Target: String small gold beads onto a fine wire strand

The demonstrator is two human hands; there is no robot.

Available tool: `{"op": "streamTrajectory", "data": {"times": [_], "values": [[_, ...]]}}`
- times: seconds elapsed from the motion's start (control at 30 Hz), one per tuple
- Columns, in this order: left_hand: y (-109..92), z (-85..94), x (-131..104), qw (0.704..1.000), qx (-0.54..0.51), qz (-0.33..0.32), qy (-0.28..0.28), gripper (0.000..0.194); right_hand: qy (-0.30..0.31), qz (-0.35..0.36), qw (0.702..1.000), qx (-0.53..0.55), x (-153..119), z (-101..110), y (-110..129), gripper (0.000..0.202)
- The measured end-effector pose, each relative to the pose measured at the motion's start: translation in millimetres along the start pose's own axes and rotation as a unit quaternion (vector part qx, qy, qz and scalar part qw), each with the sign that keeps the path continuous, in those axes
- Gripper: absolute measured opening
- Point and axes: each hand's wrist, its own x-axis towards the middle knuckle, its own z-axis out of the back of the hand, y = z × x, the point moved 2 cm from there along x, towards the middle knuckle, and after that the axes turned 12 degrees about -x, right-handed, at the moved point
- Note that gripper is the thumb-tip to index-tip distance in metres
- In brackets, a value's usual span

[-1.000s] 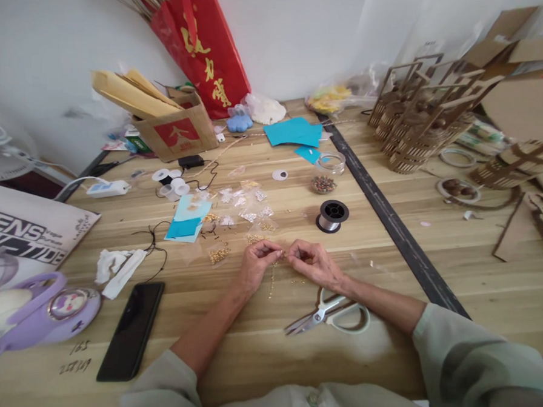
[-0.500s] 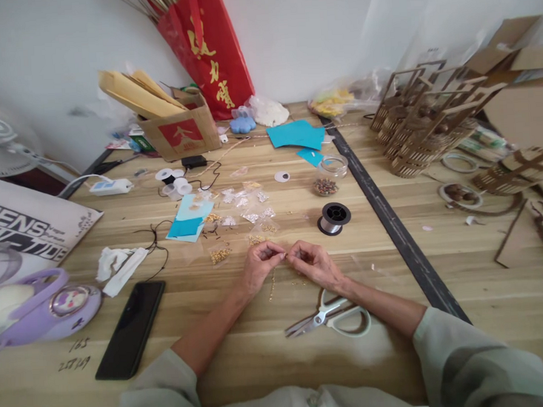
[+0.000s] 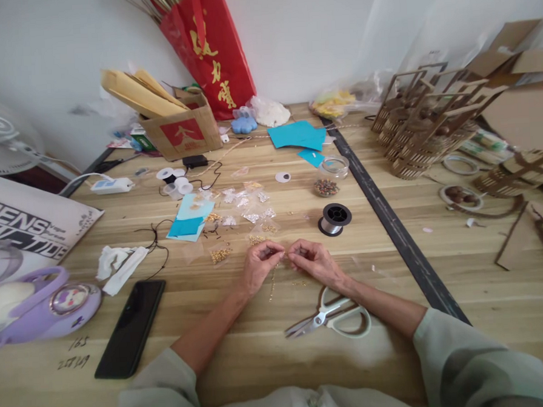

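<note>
My left hand (image 3: 262, 266) pinches the upper end of a thin gold chain (image 3: 273, 285), which dangles below the fingers. Close beside it, my right hand (image 3: 314, 262) has thumb and forefinger pressed together; whatever lies between those fingertips is too small to make out. Only a narrow gap separates the two hands. A few small gold bits (image 3: 298, 283) lie under the right hand. Below the right wrist are scissors (image 3: 327, 316) with pale green handles, blades pointing left. A spool of clear line (image 3: 331, 223) stands beyond the right hand. Small bags of gold beads (image 3: 220, 255) lie beyond the left hand.
At the left lie a black phone (image 3: 130, 329), white tissue (image 3: 120, 267) and a purple bottle (image 3: 53, 303). A jar of mixed beads (image 3: 326, 187) and blue sheets (image 3: 297, 135) are farther back. Wooden lantern-like baskets (image 3: 409, 141) stand at the right, past a black strip (image 3: 391, 221).
My fingertips have drawn slightly apart, leaving a small gap between the hands. The chain still hangs from the left hand, and the things on the table have stayed in place.
</note>
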Motion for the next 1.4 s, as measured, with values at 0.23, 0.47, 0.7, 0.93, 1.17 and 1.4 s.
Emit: {"op": "streamTrajectory", "data": {"times": [0.23, 0.47, 0.7, 0.93, 1.17, 1.4], "values": [[0.2, 1.7, 0.7, 1.0, -0.006, 0.001, 0.007, 0.013, 0.006, 0.006, 1.0, 0.014, 0.1, 0.3, 2.8, 0.025], [2.6, 2.3, 0.6, 1.0, -0.024, 0.012, 0.006, 0.01, 0.007, 0.007, 0.999, 0.047, 1.1, 0.3, -1.0, 0.026], [10.4, 5.5, 1.2, 0.996, -0.089, 0.032, 0.001, 0.012, 0.002, 0.012, 0.997, 0.075, 1.7, 1.3, -0.9, 0.029], [9.9, 4.0, 1.9, 0.992, -0.118, 0.05, -0.001, 0.013, -0.003, 0.017, 0.997, 0.076, 1.5, 0.6, -1.9, 0.027], [3.6, -3.2, -1.5, 0.981, -0.171, 0.077, 0.041, 0.015, 0.009, 0.002, 0.995, 0.095, 2.0, -2.0, -5.5, 0.033], [4.3, -2.1, -0.4, 0.972, -0.194, 0.114, 0.064, 0.019, 0.024, -0.029, 0.995, 0.088, 1.6, -1.4, -0.1, 0.037]]}}
